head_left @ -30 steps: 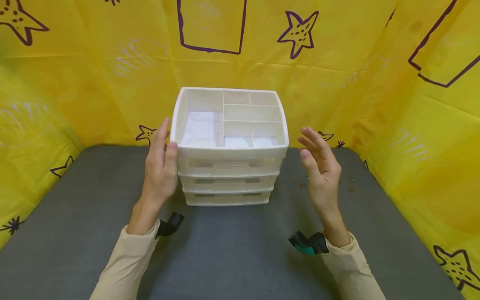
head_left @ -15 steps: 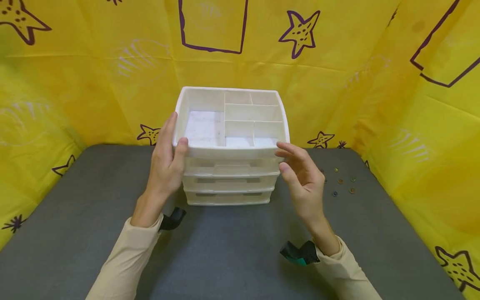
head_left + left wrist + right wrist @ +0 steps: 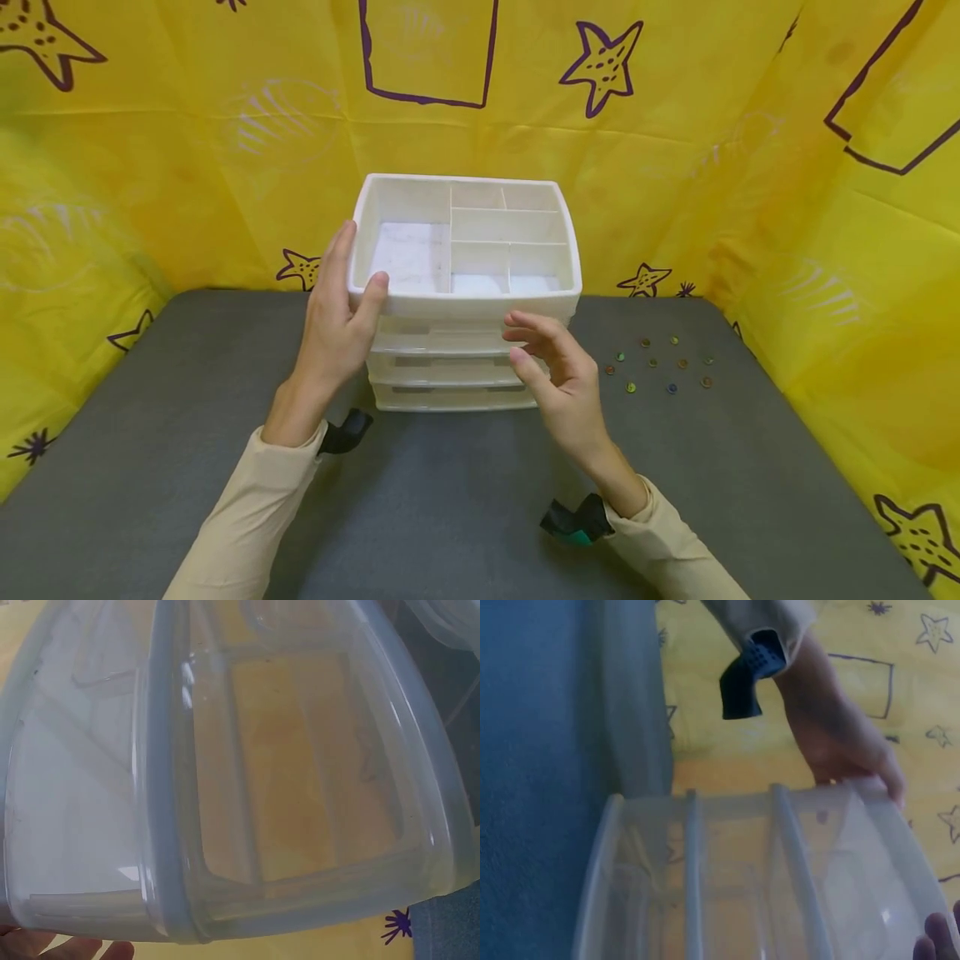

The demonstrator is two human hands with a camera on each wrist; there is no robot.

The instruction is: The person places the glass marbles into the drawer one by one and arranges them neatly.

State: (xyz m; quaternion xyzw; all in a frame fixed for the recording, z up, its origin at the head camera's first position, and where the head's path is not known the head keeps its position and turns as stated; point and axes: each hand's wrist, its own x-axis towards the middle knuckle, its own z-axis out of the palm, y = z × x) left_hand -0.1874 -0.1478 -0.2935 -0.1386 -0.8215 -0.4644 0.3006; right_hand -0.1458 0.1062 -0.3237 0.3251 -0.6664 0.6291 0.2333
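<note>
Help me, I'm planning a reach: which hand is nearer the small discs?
Right. The right hand is in front of the drawer unit, left of the small discs and apart from them; the left hand holds the unit's left front corner, farther away.

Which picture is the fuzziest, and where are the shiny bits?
Right wrist view: fuzziest, with dark right fingers in the bottom right corner; left wrist view: white glints on the drawer unit, a little hazy; head view: fairly clear, soft shadows on the grey table.

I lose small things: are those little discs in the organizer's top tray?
No, the discs lie on the dark table beside the organizer.
</note>
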